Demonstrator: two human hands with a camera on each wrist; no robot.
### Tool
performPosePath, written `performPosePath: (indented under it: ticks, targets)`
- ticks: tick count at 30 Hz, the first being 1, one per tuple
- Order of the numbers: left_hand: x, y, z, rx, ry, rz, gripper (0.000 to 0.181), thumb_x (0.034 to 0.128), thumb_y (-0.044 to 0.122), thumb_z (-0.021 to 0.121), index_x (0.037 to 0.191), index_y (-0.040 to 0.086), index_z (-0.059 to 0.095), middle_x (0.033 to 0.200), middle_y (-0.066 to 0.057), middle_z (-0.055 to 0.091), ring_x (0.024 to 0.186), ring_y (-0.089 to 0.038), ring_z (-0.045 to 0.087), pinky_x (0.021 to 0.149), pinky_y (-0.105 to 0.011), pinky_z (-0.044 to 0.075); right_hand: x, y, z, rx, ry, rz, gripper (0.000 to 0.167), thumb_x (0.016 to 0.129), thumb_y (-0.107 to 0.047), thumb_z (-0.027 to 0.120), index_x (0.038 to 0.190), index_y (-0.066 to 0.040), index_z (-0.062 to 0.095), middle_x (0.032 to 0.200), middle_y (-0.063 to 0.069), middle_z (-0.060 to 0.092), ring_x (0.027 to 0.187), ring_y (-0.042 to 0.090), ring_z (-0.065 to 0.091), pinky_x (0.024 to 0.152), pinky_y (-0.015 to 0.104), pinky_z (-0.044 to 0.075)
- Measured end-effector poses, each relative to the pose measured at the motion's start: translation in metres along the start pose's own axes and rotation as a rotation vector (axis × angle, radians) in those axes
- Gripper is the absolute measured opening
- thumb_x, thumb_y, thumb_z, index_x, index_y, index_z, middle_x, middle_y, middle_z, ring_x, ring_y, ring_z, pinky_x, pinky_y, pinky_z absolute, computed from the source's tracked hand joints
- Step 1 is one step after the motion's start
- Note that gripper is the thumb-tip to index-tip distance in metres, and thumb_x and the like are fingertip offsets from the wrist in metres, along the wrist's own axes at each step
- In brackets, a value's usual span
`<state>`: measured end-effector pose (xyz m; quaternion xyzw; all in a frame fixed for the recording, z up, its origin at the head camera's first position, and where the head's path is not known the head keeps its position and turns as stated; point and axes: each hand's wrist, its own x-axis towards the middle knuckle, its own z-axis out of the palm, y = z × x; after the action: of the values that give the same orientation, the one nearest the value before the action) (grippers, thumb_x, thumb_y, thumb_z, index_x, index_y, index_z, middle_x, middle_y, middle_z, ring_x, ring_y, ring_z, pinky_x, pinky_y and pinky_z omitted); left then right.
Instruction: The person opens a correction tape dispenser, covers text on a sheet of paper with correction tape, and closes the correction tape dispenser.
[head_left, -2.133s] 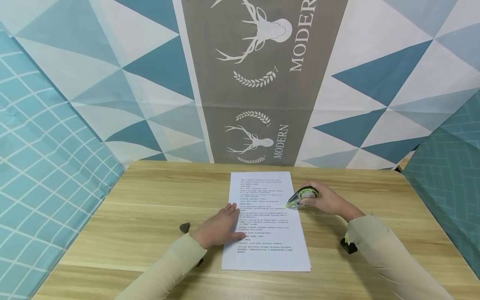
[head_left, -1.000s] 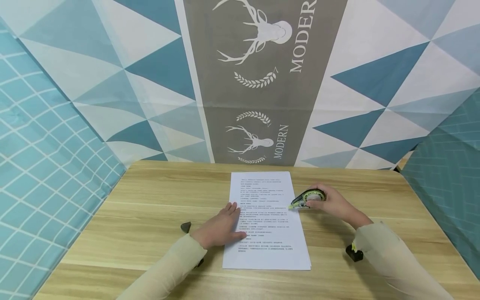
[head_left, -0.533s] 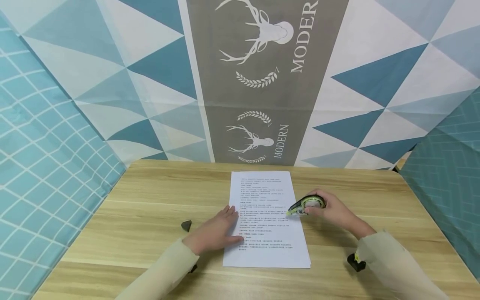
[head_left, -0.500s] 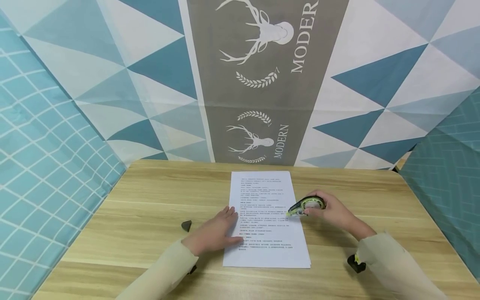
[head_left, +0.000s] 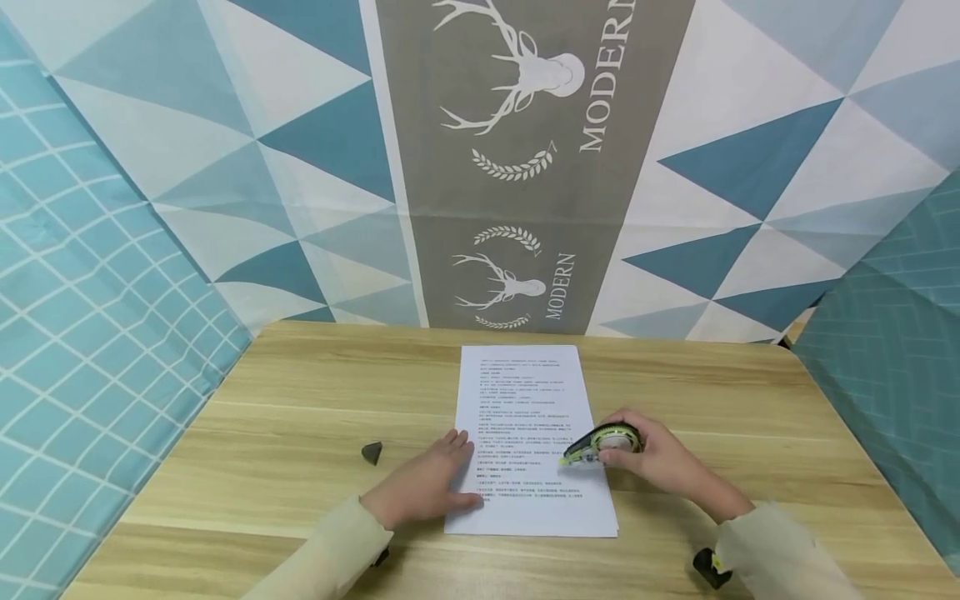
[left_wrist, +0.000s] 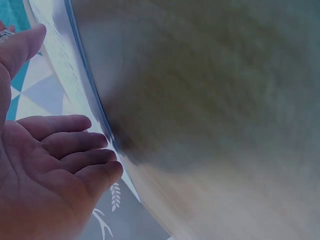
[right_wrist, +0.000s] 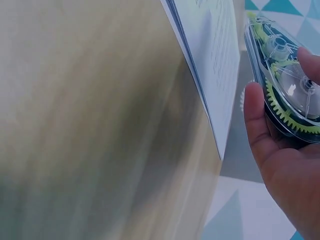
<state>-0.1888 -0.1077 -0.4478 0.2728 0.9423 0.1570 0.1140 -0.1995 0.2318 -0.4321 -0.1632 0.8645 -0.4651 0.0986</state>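
A stack of printed paper (head_left: 525,508) lies on the wooden table, its sheets slightly offset at the lower right. My left hand (head_left: 427,483) rests with fairly straight fingers on the paper's left edge; the left wrist view shows those fingers (left_wrist: 75,142) along the stack's side. In my right hand (head_left: 660,458) a clear correction tape dispenser (head_left: 603,444) with a black rim and lime-green gear is pinched between thumb and fingers. Its tip points left over the lower right of the printed text. Whether the tip touches the page, I cannot tell. The right wrist view shows the dispenser's gears (right_wrist: 287,112) close up.
A small dark pointed piece (head_left: 372,452) lies on the table (head_left: 300,400) left of the paper. Black wrist-camera parts (head_left: 711,568) show beside the right sleeve. A patterned backdrop (head_left: 517,208) stands behind the table's far edge.
My right hand has moved the correction tape dispenser down the page and slightly left, after a small shift right earlier. The left hand has slid a little towards me along the paper's edge.
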Motion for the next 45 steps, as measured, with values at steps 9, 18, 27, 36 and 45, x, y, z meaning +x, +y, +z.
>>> performPosePath:
  ticks: [9, 18, 27, 36, 45]
  targets:
    - [-0.003, 0.000, 0.003, 0.004, 0.001, -0.008, 0.078, 0.0811, 0.045, 0.068, 0.134, -0.008, 0.044, 0.144, -0.026, 0.038, 0.136, -0.039, 0.033, 0.112, -0.047, 0.031, -0.005, -0.004, 0.018, 0.019, -0.013, -0.044, 0.035, 0.081, -0.029, 0.071, 0.109, -0.013, 0.059, 0.104, 0.007, 0.063, 0.087, 0.007, 0.056, 0.073, 0.021, 0.047]
    - [-0.002, -0.002, 0.005, 0.008, 0.003, -0.009, 0.078, 0.0809, 0.045, 0.068, 0.134, -0.007, 0.044, 0.144, -0.025, 0.037, 0.137, -0.038, 0.033, 0.112, -0.047, 0.031, -0.001, -0.005, 0.032, 0.004, -0.010, -0.048, 0.031, 0.081, -0.028, 0.071, 0.107, -0.016, 0.060, 0.099, 0.000, 0.064, 0.088, 0.007, 0.057, 0.076, 0.021, 0.046]
    - [-0.002, 0.001, 0.004, 0.004, 0.001, -0.016, 0.078, 0.0812, 0.045, 0.068, 0.134, -0.007, 0.044, 0.145, -0.025, 0.037, 0.137, -0.038, 0.032, 0.112, -0.046, 0.031, 0.003, -0.005, 0.040, -0.020, -0.015, -0.032, 0.032, 0.081, -0.032, 0.070, 0.107, -0.019, 0.059, 0.100, -0.005, 0.065, 0.094, 0.010, 0.058, 0.084, 0.026, 0.045]
    - [-0.001, 0.003, 0.004, 0.011, -0.007, -0.023, 0.078, 0.0811, 0.045, 0.068, 0.134, -0.007, 0.045, 0.145, -0.024, 0.037, 0.137, -0.037, 0.032, 0.113, -0.045, 0.031, 0.006, -0.011, 0.048, -0.002, -0.045, -0.025, 0.030, 0.082, -0.031, 0.070, 0.108, -0.020, 0.059, 0.102, -0.006, 0.065, 0.098, 0.013, 0.059, 0.087, 0.026, 0.044]
    - [-0.001, 0.004, 0.004, 0.019, -0.009, -0.024, 0.077, 0.0808, 0.045, 0.068, 0.133, -0.007, 0.046, 0.145, -0.024, 0.037, 0.137, -0.037, 0.033, 0.112, -0.045, 0.031, 0.010, -0.010, 0.053, -0.013, -0.046, -0.036, 0.029, 0.082, -0.029, 0.070, 0.108, -0.020, 0.059, 0.102, -0.006, 0.065, 0.098, 0.013, 0.058, 0.086, 0.026, 0.044]
